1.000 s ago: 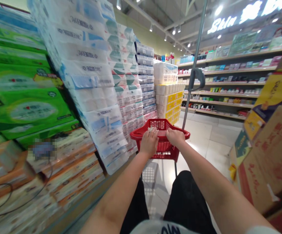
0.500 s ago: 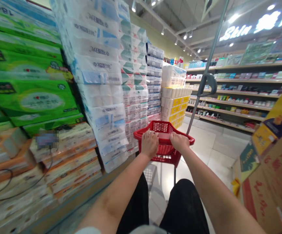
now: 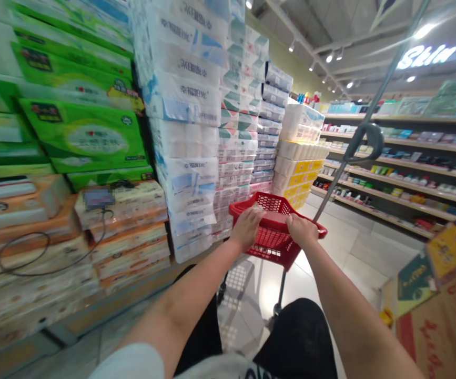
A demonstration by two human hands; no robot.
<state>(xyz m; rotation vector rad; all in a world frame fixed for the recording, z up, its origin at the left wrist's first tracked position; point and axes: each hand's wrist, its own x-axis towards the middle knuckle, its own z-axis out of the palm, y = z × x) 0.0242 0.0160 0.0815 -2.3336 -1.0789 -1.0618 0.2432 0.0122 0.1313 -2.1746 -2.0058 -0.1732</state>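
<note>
A small red basket cart stands on the shop floor in front of me. My left hand is closed over the near rim of the basket on its left. My right hand is closed over the same rim on its right. A grey pole with a dark handle loop rises from the cart's right side toward the ceiling. My legs in dark trousers show below my arms.
Tall stacks of white tissue and toilet-paper packs and green packs line the left side. Orange packs lie low on the left. Cardboard boxes stand at the right. Shelves of goods run along the far right. Pale floor tiles stretch ahead.
The stacks on the left have slid past and the view has swung rightward and tilted. Both hands have stayed on the basket rim.
</note>
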